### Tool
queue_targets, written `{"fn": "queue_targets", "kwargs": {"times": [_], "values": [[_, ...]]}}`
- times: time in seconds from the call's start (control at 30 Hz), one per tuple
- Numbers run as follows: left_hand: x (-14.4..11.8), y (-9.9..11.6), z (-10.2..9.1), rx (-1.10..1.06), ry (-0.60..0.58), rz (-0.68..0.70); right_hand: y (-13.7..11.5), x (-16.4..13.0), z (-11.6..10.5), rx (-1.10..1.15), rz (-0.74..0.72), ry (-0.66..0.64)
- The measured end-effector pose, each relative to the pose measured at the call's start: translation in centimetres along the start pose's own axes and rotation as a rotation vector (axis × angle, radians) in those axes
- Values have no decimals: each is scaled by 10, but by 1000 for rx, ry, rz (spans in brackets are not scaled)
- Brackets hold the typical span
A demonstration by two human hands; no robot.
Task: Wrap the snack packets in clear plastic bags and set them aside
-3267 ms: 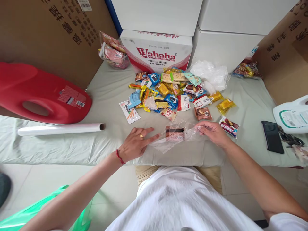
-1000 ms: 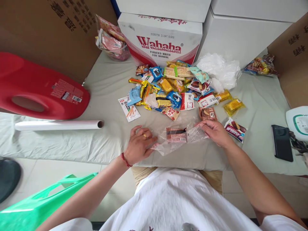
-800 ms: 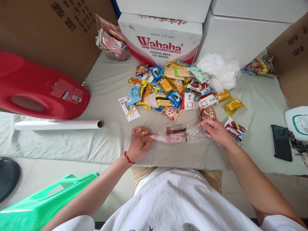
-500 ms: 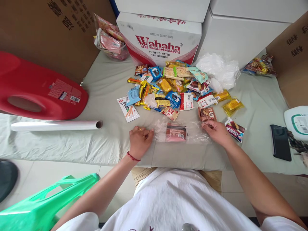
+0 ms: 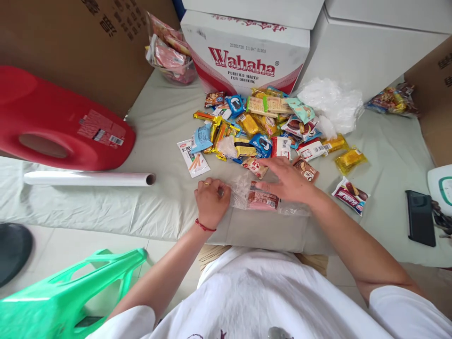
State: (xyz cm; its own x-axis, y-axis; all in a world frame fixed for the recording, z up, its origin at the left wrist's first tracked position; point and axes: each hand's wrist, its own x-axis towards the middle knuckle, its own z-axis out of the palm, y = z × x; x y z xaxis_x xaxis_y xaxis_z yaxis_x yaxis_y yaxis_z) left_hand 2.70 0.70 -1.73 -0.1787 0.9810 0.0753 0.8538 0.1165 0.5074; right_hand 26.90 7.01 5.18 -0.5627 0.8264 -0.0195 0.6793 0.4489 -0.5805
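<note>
A clear plastic bag lies flat near the front of the cloth, with a brown and pink snack packet inside it. My left hand pinches the bag's left end between thumb and fingers. Above the bag's right part hovers my right hand, its fingers spread and nothing in them. The hand hides part of the bag and packet. Just beyond lie a cream and red packet and a brown packet. Farther back spreads a heap of mixed snack packets.
Crumpled clear bags sit right of the heap, before white boxes. A Wahaha carton stands behind. On the left are a red jug and a white roll; a phone lies right. A green stool stands below left.
My right hand has let go of the bag's right end and moved left over the packet, fingers opening. My left hand keeps its hold. The whole view has shifted slightly.
</note>
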Motion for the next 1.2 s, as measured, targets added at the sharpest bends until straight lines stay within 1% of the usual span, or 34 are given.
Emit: {"fn": "queue_targets", "kwargs": {"times": [0.1,0.17,0.23,0.3,0.4,0.47,0.5,0.53,0.6,0.63,0.67,0.7,0.73,0.8,0.83,0.9,0.97,1.0,1.03,1.07,1.1,1.13,1.17,1.2], "values": [[0,-2,1,-7,11,-17,-7,3,11,-29,-87,-1],[0,-4,1,-19,2,-17,-4,3,14,-54,-133,-18],[-1,-5,0,-43,4,-11,4,5,18,-59,-140,-57],[-4,-5,-3,-65,57,-2,11,8,22,-35,-87,-75],[-18,-5,-12,-64,234,51,14,13,28,-25,54,-106],[-37,-5,-19,-45,330,141,8,14,31,-76,114,-153],[-48,-4,-21,-37,338,219,4,13,33,-118,129,-171],[-59,-2,-23,-29,310,321,-1,12,34,-166,139,-183],[-77,6,-22,-19,169,559,-9,7,36,-260,145,-201],[-82,13,-21,-12,87,644,-12,5,36,-295,147,-213],[-84,20,-18,-2,16,688,-15,2,37,-317,150,-227],[-82,27,-15,13,-36,686,-16,-1,38,-324,151,-242],[-77,34,-11,32,-62,649,-16,-3,39,-317,153,-253],[-60,40,-6,74,-66,515,-15,-7,40,-282,163,-256],[-49,40,-5,90,-56,437,-14,-8,41,-265,169,-252],[-27,30,-5,111,-23,277,-13,-9,41,-248,184,-244],[-12,12,-10,111,53,134,-14,-10,42,-255,210,-243],[-9,3,-15,103,129,86,-14,-9,42,-265,228,-244],[-10,-5,-20,88,231,67,-15,-9,42,-277,246,-244],[-15,-10,-26,59,339,91,-16,-9,43,-289,260,-245],[-25,-13,-32,10,429,168,-17,-8,44,-302,270,-248],[-37,-13,-37,-58,482,296,-19,-8,44,-318,276,-249],[-52,-9,-40,-154,461,468,-20,-7,45,-336,278,-250],[-68,-3,-41,-277,357,679,-22,-7,46,-356,278,-250]]}}
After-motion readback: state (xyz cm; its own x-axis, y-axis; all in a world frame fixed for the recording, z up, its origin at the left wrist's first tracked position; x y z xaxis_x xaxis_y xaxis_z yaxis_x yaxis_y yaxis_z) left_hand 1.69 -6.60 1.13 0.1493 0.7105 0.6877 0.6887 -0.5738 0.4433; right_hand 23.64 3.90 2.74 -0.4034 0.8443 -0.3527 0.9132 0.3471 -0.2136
